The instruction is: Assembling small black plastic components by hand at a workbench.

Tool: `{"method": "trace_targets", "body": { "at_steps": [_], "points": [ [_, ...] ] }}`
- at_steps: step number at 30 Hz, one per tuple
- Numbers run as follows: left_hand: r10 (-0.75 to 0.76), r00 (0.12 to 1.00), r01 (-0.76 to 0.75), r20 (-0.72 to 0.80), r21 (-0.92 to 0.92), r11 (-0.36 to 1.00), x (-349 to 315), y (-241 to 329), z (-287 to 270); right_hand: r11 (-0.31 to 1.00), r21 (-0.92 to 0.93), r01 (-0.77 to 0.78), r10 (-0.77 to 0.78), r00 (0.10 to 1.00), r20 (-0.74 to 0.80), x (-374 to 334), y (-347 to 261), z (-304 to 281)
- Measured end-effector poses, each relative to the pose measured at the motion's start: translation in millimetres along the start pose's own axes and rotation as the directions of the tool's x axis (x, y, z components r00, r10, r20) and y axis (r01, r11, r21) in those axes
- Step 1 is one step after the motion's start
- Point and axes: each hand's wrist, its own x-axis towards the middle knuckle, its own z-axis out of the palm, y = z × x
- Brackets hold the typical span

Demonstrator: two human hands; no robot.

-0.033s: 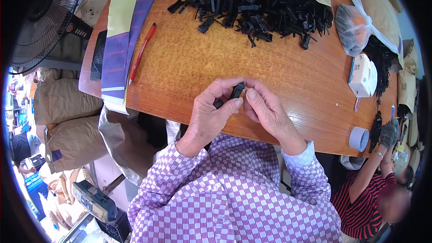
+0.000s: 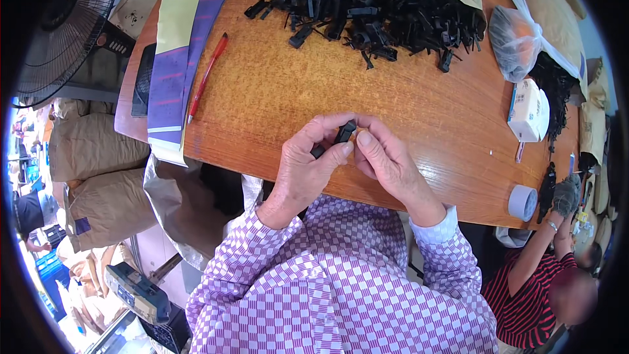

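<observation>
My left hand (image 2: pixel 304 162) is closed around a small black plastic part (image 2: pixel 345 132), pinching it between thumb and fingers. The part sits tilted above the table near its front edge, and some of it is hidden behind my fingers. Close against its right side, my right hand (image 2: pixel 388 156) has thumb and fingertips drawn together on the part. Across the back of the wooden table (image 2: pixel 262 98) lies a heap of similar black plastic parts (image 2: pixel 367 16), spilling from a paper sack.
Purple-and-yellow sheets (image 2: pixel 171 72) and a red pen (image 2: pixel 208 77) lie on the left. To the right are a knotted plastic bag (image 2: pixel 514 42), a white packet (image 2: pixel 526 111) and a tape roll (image 2: pixel 522 202). A co-worker's gloved hand (image 2: pixel 566 196) is at the table's right end. A fan (image 2: pixel 62 23) stands left.
</observation>
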Motion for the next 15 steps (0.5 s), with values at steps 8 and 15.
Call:
{"method": "trace_targets", "body": {
  "at_steps": [8, 15],
  "points": [
    [0.132, 0.987, -0.108, -0.093, 0.221, 0.969, -3, -2, -3, 0.994, -0.105, -0.017, 0.012, 0.999, -0.043, 6, 7, 14],
    [0.339, 0.930, -0.202, -0.140, 0.576, 0.792, 4, 9, -12, 0.962, -0.261, 0.085, -0.116, 0.988, -0.106, 28, 13, 31]
  ]
}}
